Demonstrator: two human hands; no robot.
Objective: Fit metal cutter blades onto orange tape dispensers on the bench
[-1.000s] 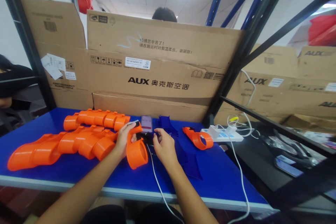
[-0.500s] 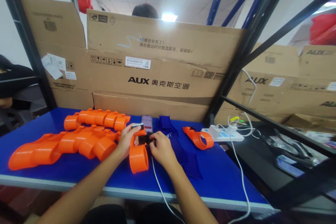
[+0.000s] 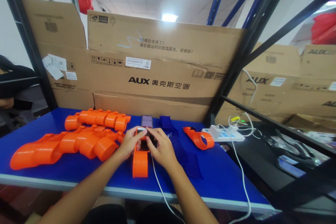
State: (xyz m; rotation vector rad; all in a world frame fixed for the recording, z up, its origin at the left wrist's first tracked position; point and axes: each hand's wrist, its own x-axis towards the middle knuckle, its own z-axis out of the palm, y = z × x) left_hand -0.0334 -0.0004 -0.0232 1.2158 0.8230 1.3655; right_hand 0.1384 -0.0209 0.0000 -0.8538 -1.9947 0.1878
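My left hand [image 3: 130, 142] is closed on an orange plastic holder [image 3: 140, 164] whose wide curved loop hangs down towards me. My right hand [image 3: 162, 147] grips a small black device [image 3: 145, 145] seated at the holder's upper part, the thumbs of both hands close together on top. What exactly the black piece is stays partly hidden by the fingers. A white cable [image 3: 159, 182] runs from beneath my right hand to the table's front edge. Just beyond the hands lies a phone [image 3: 146, 121] with a lit screen.
Several orange holders [image 3: 89, 143] lie in two rows on the blue table [image 3: 110, 178] at left. Dark blue parts [image 3: 193, 164] lie right of my hands. Another orange holder [image 3: 202, 140] sits beside a white power strip [image 3: 227, 134]. A cardboard wall [image 3: 162, 63] closes the back.
Both hands have drawn together over the holder, the right one shifting onto its top. The loop has turned slightly and sits a little lower. A head behind the cardboard is out of sight now.
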